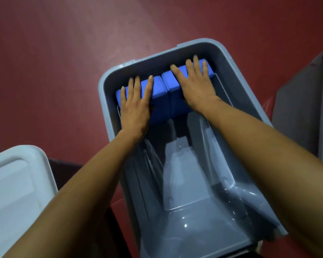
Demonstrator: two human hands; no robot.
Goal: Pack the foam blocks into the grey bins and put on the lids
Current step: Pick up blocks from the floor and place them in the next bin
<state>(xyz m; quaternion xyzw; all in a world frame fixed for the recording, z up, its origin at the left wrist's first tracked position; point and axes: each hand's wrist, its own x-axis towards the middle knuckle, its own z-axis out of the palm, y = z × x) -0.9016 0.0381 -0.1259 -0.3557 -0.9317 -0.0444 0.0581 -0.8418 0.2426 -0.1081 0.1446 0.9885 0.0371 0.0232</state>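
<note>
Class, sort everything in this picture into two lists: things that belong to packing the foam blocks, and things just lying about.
Belongs to the job: left hand, right hand, left foam block, right foam block, grey bin, lid.
Lying about: red floor; grey piece at the right edge, perhaps another bin, untouched.

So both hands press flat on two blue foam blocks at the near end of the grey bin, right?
No. The head view shows the blue foam blocks at the far end of the grey bin, not the near end; left hand and right hand do press flat on them.
</note>
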